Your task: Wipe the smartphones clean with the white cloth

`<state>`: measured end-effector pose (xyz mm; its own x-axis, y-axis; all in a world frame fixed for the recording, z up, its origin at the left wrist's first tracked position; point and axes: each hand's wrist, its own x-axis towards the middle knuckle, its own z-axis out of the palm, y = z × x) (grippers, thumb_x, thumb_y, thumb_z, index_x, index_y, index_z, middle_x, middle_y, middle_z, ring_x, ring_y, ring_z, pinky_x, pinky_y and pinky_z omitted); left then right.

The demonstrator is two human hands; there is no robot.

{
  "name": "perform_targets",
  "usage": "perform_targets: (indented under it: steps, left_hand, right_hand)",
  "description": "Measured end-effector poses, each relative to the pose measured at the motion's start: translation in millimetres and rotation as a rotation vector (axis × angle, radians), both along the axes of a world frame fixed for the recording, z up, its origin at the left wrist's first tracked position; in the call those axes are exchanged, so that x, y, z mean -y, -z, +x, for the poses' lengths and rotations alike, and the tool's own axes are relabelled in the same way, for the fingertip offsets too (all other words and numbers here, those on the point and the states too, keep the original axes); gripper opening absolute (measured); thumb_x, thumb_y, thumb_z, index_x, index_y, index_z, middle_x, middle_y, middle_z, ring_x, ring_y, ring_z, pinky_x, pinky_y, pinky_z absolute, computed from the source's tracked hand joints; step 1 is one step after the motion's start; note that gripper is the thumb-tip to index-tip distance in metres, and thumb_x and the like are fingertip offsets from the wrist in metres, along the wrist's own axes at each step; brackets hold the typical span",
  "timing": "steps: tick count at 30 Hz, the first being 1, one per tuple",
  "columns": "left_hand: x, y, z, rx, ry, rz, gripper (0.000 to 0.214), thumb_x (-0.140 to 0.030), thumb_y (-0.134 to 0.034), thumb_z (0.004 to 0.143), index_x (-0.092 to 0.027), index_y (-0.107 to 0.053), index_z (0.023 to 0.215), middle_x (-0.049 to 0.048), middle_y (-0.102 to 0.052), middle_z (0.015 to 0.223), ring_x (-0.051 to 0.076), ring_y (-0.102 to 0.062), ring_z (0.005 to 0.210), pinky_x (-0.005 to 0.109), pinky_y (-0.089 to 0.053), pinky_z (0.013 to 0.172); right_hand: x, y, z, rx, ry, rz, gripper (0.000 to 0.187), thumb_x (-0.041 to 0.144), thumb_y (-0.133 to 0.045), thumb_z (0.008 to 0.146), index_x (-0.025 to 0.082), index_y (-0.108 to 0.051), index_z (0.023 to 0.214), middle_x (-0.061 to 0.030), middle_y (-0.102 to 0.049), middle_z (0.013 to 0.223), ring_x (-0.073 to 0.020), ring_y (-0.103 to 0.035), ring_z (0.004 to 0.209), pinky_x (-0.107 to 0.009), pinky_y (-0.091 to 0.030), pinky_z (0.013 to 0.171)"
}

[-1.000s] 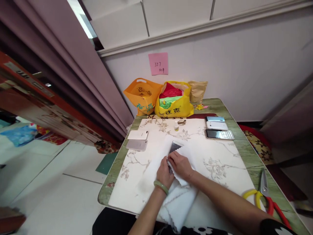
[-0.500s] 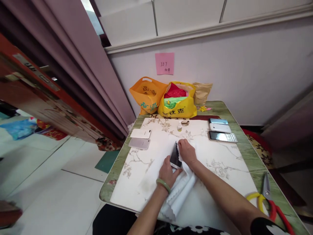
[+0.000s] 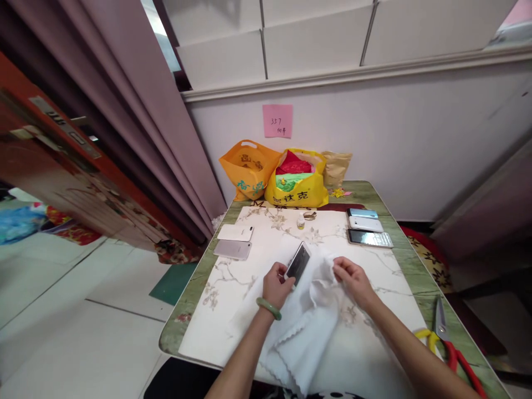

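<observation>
My left hand [image 3: 277, 284], with a green bangle at the wrist, grips the near end of a white smartphone [image 3: 298, 262] and holds it tilted above the table, screen up. My right hand [image 3: 349, 277] pinches a raised fold of a white scallop-edged cloth [image 3: 305, 327], just right of the phone. The cloth spreads over the near middle of the table and hangs past its front edge.
Two phones [image 3: 233, 241] lie at the left of the floral mat [image 3: 386, 277], three phones [image 3: 366, 224] at the far right. A small bottle [image 3: 300, 222], yellow bag [image 3: 296, 183] and orange bag [image 3: 248, 169] stand at the back. Scissors [image 3: 444, 335] lie at the near right.
The phone was flat under the cloth and both hands; my left hand lifted and tilted it, and my right hand came off it to the right, pulling the cloth up.
</observation>
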<state>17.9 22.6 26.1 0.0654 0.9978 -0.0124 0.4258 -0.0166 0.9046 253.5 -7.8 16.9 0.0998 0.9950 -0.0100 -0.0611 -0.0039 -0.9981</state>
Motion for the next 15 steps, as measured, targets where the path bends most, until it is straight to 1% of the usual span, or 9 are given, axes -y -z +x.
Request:
perform_targets:
  steps: [2, 3, 5, 6, 8, 10, 13, 15]
  left_hand:
    - [3, -6.3, 0, -0.159, 0.035, 0.2, 0.01, -0.019, -0.058, 0.077, -0.02, -0.056, 0.087, -0.0022, -0.06, 0.074, 0.011, -0.054, 0.058, 0.023, -0.043, 0.057]
    - [5, -7.9, 1, -0.279, 0.061, 0.306, 0.012, -0.016, -0.053, 0.08, -0.02, -0.057, 0.091, 0.0006, -0.062, 0.08, 0.013, -0.057, 0.065, 0.024, -0.044, 0.06]
    - [12, -7.1, 3, -0.551, 0.138, 0.478, 0.022, -0.01, -0.045, 0.084, -0.02, -0.059, 0.098, 0.0063, -0.064, 0.089, 0.017, -0.06, 0.076, 0.027, -0.045, 0.064]
    - [16, -5.0, 5, -0.676, 0.183, 0.527, 0.026, -0.008, -0.041, 0.086, -0.019, -0.06, 0.101, 0.0083, -0.064, 0.09, 0.019, -0.061, 0.078, 0.028, -0.045, 0.064]
    - [23, 0.4, 8, -0.865, 0.266, 0.553, 0.031, -0.006, -0.037, 0.087, -0.018, -0.06, 0.104, 0.0098, -0.065, 0.089, 0.021, -0.061, 0.077, 0.03, -0.045, 0.061]
    - [27, 3.4, 11, -0.961, 0.336, 0.532, 0.031, -0.005, -0.037, 0.088, -0.017, -0.06, 0.106, 0.0102, -0.064, 0.091, 0.022, -0.061, 0.077, 0.031, -0.045, 0.06]
    - [32, -1.6, 11, -0.951, 0.44, 0.465, 0.023, -0.013, -0.046, 0.088, -0.017, -0.057, 0.106, 0.0102, -0.063, 0.098, 0.022, -0.061, 0.083, 0.031, -0.048, 0.063]
    - [37, -9.0, 9, -0.879, 0.499, 0.415, 0.02, -0.021, -0.053, 0.086, -0.017, -0.057, 0.105, 0.0096, -0.061, 0.1, 0.023, -0.06, 0.087, 0.032, -0.05, 0.069]
  right_hand:
    - [2, 4.7, 14, -0.222, 0.151, -0.065, 0.024, 0.043, -0.071, 0.078, 0.021, -0.062, 0.084, 0.0052, -0.052, 0.06, -0.0082, -0.044, 0.052, -0.018, -0.037, 0.049]
    - [3, 6.8, 20, -0.312, 0.209, -0.088, 0.025, 0.041, -0.074, 0.075, 0.021, -0.063, 0.085, 0.0052, -0.054, 0.062, -0.0075, -0.044, 0.052, -0.017, -0.038, 0.048]
    - [6, 9.6, 30, -0.453, 0.277, -0.115, 0.025, 0.037, -0.078, 0.071, 0.021, -0.064, 0.086, 0.0053, -0.058, 0.066, -0.0062, -0.047, 0.052, -0.015, -0.04, 0.048]
    - [8, 10.3, 33, -0.502, 0.286, -0.12, 0.025, 0.034, -0.079, 0.07, 0.021, -0.065, 0.086, 0.0052, -0.059, 0.068, -0.0057, -0.049, 0.054, -0.014, -0.042, 0.049]
    - [9, 10.4, 36, -0.578, 0.276, -0.118, 0.024, 0.032, -0.08, 0.069, 0.021, -0.066, 0.086, 0.0046, -0.063, 0.073, -0.006, -0.054, 0.058, -0.014, -0.046, 0.054]
    - [10, 9.6, 36, -0.644, 0.261, -0.099, 0.025, 0.03, -0.08, 0.069, 0.021, -0.066, 0.088, 0.0039, -0.066, 0.08, -0.0075, -0.059, 0.066, -0.015, -0.05, 0.062]
    - [9, 8.0, 32, -0.734, 0.298, -0.084, 0.03, 0.027, -0.081, 0.065, 0.024, -0.066, 0.09, 0.0045, -0.069, 0.087, -0.0085, -0.063, 0.076, -0.016, -0.052, 0.07]
    - [9, 6.2, 27, -0.736, 0.31, -0.09, 0.03, 0.028, -0.081, 0.065, 0.026, -0.065, 0.09, 0.0046, -0.069, 0.088, -0.0096, -0.063, 0.075, -0.019, -0.052, 0.069]
